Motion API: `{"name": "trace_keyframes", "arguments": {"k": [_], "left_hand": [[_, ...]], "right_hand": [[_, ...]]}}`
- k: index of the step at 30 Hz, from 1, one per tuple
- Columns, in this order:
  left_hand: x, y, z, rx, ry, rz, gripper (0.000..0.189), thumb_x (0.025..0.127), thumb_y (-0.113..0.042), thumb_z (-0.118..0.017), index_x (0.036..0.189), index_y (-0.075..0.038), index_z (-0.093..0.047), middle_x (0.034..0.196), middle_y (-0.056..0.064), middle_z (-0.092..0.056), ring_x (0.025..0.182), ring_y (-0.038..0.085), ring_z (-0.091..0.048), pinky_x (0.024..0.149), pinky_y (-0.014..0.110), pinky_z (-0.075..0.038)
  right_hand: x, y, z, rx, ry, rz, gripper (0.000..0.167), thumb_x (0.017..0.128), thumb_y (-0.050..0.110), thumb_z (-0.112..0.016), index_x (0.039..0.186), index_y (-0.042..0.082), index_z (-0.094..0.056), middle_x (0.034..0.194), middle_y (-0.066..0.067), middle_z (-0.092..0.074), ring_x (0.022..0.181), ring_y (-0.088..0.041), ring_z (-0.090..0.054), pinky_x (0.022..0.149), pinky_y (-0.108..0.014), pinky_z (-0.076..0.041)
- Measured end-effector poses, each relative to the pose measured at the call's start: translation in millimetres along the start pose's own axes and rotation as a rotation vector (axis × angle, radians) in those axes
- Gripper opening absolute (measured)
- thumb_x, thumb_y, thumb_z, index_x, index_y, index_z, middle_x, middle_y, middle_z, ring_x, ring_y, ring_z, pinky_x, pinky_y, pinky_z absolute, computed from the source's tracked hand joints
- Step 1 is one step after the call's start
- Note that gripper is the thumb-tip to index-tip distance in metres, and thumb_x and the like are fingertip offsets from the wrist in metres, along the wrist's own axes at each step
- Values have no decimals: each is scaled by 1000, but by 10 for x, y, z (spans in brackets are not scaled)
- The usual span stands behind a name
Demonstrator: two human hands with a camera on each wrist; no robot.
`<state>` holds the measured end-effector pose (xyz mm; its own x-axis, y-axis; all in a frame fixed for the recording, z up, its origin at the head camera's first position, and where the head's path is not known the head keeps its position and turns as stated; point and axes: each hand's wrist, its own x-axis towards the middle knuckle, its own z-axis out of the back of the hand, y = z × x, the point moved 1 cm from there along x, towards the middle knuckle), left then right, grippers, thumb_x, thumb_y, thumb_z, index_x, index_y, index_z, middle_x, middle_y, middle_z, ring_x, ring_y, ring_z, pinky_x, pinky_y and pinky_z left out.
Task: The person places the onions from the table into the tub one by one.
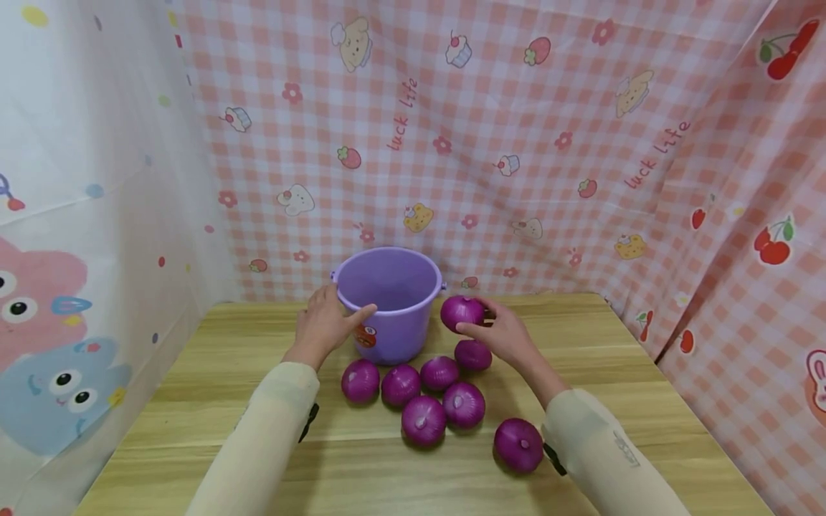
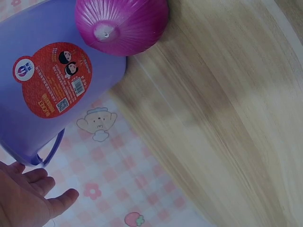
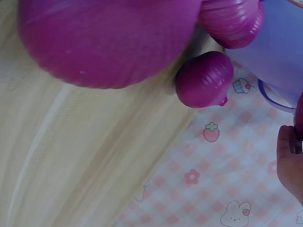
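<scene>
A purple bucket [image 1: 403, 337] stands upright toward the back of the wooden table. At the left side of its rim is my left hand [image 1: 320, 324], thumb spread along the front and fingertips right at the edge; the left wrist view shows these fingers [image 2: 42, 182] loosely extended by the rim. My right hand [image 1: 510, 337] grips a red onion [image 1: 457, 313] between thumb and fingers, just right of the bucket. Below that onion lies another onion [image 1: 473, 356]. In the right wrist view only a sliver of the held onion [image 3: 299, 120] shows.
Several more red onions lie in front of the bucket, among them a left one [image 1: 360, 381] and a front one [image 1: 424, 421]. One onion [image 1: 518, 445] sits apart by the right sleeve. A checked curtain [image 1: 490, 215] hangs behind the table [image 1: 206, 401].
</scene>
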<state>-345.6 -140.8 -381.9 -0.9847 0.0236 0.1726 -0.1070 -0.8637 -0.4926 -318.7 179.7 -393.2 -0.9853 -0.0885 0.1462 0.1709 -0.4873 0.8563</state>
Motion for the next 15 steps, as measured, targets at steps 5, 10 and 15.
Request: {"name": "trace_keyframes", "arguments": {"k": [5, 10, 15], "left_hand": [[5, 9, -4, 6, 3, 2, 111, 82, -81, -51, 153, 2, -24, 150, 25, -37, 138, 41, -34, 108, 64, -31], [10, 25, -9, -5, 11, 5, 115, 80, -84, -49, 153, 1, -23, 150, 25, -36, 139, 41, -33, 109, 64, -30], [-2, 16, -3, -11, 6, 4, 110, 83, -79, -52, 152, 2, -24, 150, 25, -36, 138, 41, -33, 108, 65, -30]], "right_hand": [[26, 63, -13, 30, 13, -8, 76, 84, 37, -80, 147, 10, -48, 132, -18, -59, 117, -34, -59, 89, -42, -55], [68, 104, -8, 52, 15, 12, 73, 86, 33, -79, 147, 10, -47, 132, -20, -58, 117, -35, -58, 86, -40, -56], [123, 162, 4, 43, 1, 52, 74, 86, 33, -79, 147, 7, -47, 131, -22, -59, 117, -35, -59, 92, -44, -54]]}}
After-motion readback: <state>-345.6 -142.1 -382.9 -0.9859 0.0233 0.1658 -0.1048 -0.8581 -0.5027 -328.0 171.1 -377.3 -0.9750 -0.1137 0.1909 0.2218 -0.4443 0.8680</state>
